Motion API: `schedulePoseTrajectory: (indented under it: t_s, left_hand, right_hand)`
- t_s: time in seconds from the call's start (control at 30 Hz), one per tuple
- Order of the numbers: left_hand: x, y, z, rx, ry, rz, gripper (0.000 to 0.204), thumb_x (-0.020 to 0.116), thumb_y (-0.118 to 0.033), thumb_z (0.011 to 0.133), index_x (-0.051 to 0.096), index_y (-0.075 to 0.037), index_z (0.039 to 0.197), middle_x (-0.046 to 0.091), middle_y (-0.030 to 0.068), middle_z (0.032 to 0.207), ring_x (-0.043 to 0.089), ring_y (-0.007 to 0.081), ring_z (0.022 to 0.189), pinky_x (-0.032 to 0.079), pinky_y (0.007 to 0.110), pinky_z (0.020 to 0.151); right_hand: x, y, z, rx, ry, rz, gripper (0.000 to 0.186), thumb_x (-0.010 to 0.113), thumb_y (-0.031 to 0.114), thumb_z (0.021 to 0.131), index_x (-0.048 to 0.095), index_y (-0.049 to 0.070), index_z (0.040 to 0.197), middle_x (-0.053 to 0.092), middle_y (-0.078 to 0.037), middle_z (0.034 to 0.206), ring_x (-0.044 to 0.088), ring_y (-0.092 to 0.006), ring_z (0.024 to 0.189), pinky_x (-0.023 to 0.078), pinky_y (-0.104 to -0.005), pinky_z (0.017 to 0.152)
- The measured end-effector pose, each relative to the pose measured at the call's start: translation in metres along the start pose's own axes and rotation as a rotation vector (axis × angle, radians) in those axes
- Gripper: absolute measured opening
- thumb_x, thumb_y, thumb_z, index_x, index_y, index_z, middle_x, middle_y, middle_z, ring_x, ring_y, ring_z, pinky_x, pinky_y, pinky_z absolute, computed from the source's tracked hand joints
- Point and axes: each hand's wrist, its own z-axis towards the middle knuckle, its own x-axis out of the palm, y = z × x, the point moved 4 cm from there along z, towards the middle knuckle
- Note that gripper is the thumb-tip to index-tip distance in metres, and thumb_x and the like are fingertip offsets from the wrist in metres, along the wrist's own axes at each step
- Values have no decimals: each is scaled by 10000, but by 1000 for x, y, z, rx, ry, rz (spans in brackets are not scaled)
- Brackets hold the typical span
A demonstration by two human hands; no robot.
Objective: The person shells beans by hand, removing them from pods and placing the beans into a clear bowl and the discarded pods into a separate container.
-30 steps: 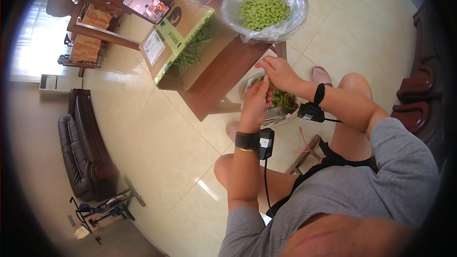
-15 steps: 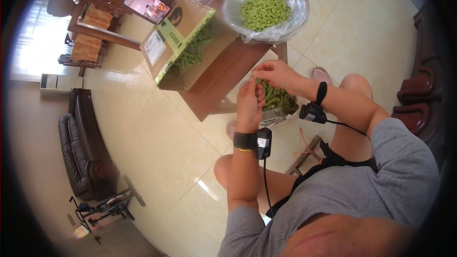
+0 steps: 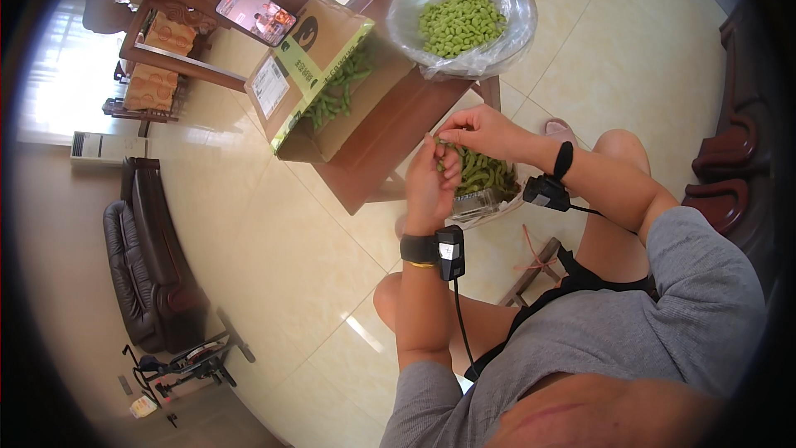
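Note:
My left hand point(image 3: 433, 178) and my right hand point(image 3: 482, 133) meet with pinched fingertips around what looks like a small green bean pod point(image 3: 441, 141), partly hidden by the fingers. Below them sits a container heaped with green pods point(image 3: 481, 174), some darkened. Ahead, a cardboard box point(image 3: 365, 112) lies tilted open on a dark wooden stool or low table point(image 3: 361, 187), with pods point(image 3: 336, 99) inside. At its far right a metal basin point(image 3: 521, 21) lined with clear plastic holds shelled green beans point(image 3: 460, 21). A phone point(image 3: 255, 12) showing a picture rests atop the box.
Dark wooden furniture point(image 3: 721, 149) stands at the right, a black leather sofa point(image 3: 145, 257) at the left, with black exercise equipment point(image 3: 191, 361) near it. A small wooden stool point(image 3: 531, 270) is between my legs. Chairs point(image 3: 149, 87) and a white floor unit point(image 3: 104, 149) are farther off.
Since a second ago both hands have come down slightly, and my left hand has shifted leftward. Their fingertips remain together over the container of pods.

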Motion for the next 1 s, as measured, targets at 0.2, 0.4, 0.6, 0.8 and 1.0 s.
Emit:
schedulePoseTrajectory:
  t_s: [0.2, 0.4, 0.6, 0.8, 1.0]
  left_hand:
    - [5, -3, -3, -44, 54, -15, 291, 433, -362, 951, 414, -127, 780, 355, -24, 645, 328, 80, 541, 234, 196, 443]
    - [3, -4, -4, -70, 97, -72, 238, 431, -312, 942, 409, -127, 794, 335, -19, 657, 320, 89, 561, 240, 202, 461]
    - [12, -8, -10, -59, 134, -55, 208, 407, -280, 942, 394, -119, 812, 362, 0, 676, 321, 79, 575, 227, 178, 464]
    - [9, -10, -11, -105, 191, -109, 194, 416, -273, 887, 401, -106, 789, 329, -3, 665, 333, 111, 581, 262, 219, 481]
    - [7, -12, -11, -73, 127, -6, 176, 437, -252, 876, 392, -126, 763, 320, -10, 644, 320, 102, 558, 242, 215, 454]
  right_hand:
    - [-1, 8, -3, -56, 22, -41, 175, 554, 129, 905, 623, -18, 970, 629, -8, 821, 541, -50, 777, 444, -217, 695]
    - [2, 4, 0, -151, 57, 37, 150, 553, 89, 899, 610, -22, 983, 620, -36, 895, 567, -85, 832, 453, -229, 742]
    - [0, 11, -3, -174, 60, 80, 122, 575, 60, 882, 621, -23, 958, 602, -57, 912, 580, -113, 855, 458, -249, 763]
    - [-3, 21, -4, -327, 26, -84, 98, 592, 46, 853, 639, -5, 922, 594, -53, 849, 577, -134, 808, 451, -258, 736]
    - [-6, 30, -7, -465, 32, -256, 139, 618, 21, 796, 664, 28, 926, 594, -74, 797, 575, -182, 741, 449, -278, 671]
